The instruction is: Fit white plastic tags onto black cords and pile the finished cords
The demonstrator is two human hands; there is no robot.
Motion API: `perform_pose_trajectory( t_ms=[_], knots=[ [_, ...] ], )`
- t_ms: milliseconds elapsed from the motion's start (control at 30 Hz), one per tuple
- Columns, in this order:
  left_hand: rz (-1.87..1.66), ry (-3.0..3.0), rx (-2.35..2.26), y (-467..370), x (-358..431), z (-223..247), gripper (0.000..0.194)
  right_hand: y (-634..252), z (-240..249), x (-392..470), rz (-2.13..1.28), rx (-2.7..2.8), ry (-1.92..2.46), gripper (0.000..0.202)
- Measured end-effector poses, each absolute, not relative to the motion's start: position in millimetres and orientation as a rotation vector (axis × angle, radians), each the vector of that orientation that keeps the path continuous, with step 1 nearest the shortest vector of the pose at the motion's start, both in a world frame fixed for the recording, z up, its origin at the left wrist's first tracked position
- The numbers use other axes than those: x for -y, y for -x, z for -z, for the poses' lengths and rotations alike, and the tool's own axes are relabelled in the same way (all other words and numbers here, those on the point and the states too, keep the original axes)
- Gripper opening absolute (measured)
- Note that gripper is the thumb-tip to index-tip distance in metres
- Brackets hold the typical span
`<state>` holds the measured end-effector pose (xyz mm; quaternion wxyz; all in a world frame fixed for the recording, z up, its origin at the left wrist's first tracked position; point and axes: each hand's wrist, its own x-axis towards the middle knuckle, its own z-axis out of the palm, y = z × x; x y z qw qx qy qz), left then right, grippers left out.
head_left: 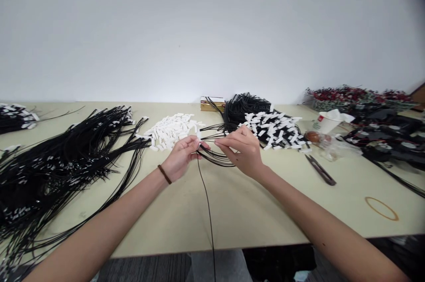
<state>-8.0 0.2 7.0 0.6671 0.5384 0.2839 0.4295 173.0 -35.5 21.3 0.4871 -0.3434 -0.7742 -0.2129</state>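
My left hand (183,152) is closed in a pinch around a small white plastic connector (198,135) at the middle of the table. Thin black wires (217,158) run from there toward the right, and one black wire (208,204) hangs down past the table's front edge. Just right of it, my right hand (244,148) pinches one of the thin black wires between thumb and forefinger. Behind my left hand lies a heap of loose white connectors (171,130). A pile of black wires with white connectors (274,129) sits behind my right hand.
Large bundles of black wires (63,162) spread over the left side. On the right are small snips (320,170), a rubber band (381,209), a paper cup (328,121) and a plastic bag (332,149). A gold box (207,106) stands by the wall.
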Motion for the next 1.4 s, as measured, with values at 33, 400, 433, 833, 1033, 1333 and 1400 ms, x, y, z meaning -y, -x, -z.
perform_pose_trajectory(
  t_ms=[33,400,433,833,1033,1333,1400],
  knots=[
    [-0.967,-1.219,-0.638,8.1,-0.3,-6.8,0.018,-173.0,-21.3,35.4,0.516,1.888,0.831,0.007],
    [-0.957,-1.203,-0.625,8.3,0.8,-8.4,0.020,-174.7,-20.3,35.0,0.504,1.903,0.858,0.011],
    [-0.958,-1.203,-0.624,8.3,0.9,-8.5,0.020,-174.6,-20.5,35.0,0.505,1.903,0.851,0.011],
    [-0.937,-1.223,-0.616,9.5,0.5,-8.3,0.020,-175.3,-20.0,33.7,0.485,1.939,0.825,0.014],
    [-0.927,-1.247,-0.612,9.8,0.4,-8.4,0.021,-171.0,-19.1,35.7,0.505,1.914,0.835,0.011],
    [-0.888,-1.282,-0.589,7.6,1.8,-4.0,0.022,-167.0,-15.6,38.4,0.545,1.952,0.866,0.015],
    [-0.885,-1.286,-0.584,7.4,1.9,-3.0,0.022,-166.1,-15.4,38.7,0.577,1.954,0.861,0.016]
  ],
)
